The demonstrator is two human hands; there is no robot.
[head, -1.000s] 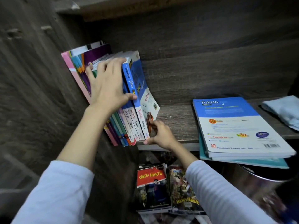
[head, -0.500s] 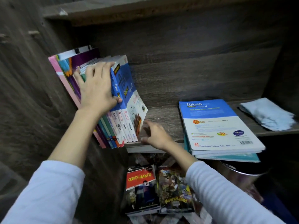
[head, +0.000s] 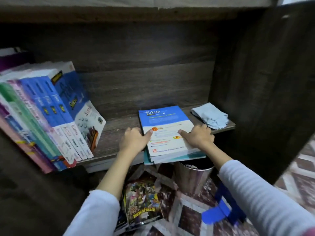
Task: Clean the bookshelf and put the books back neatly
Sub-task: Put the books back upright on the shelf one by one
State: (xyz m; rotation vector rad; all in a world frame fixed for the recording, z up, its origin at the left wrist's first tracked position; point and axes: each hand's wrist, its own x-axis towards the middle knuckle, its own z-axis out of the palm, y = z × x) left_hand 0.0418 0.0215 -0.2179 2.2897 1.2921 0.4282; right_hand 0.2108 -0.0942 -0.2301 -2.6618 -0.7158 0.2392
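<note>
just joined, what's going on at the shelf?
A person grips the flat stack of blue-and-white Fokus workbooks with both hands, left hand at its left edge, right hand at its right, thumbs on the cover. It lies on the dark wooden shelf, overhanging the front edge. A row of leaning books stands at left; a light-blue cloth lies at right.

Blue-and-white book (head: pixel 166 126), pale-blue cloth (head: pixel 210 115).

The shelf (head: pixel 119 133) is dark wood-grain board, matt and a little rough. The upright books (head: pixel 56 116) have glossy paper covers. The stack (head: pixel 167 120) at the front edge has a smooth, glossy cover too. The cloth (head: pixel 210 115) at the right end is soft, matt fabric. Below, the bin (head: pixel 192 178) is shiny metal and the comic (head: pixel 143 201) is glossy paper.
</note>
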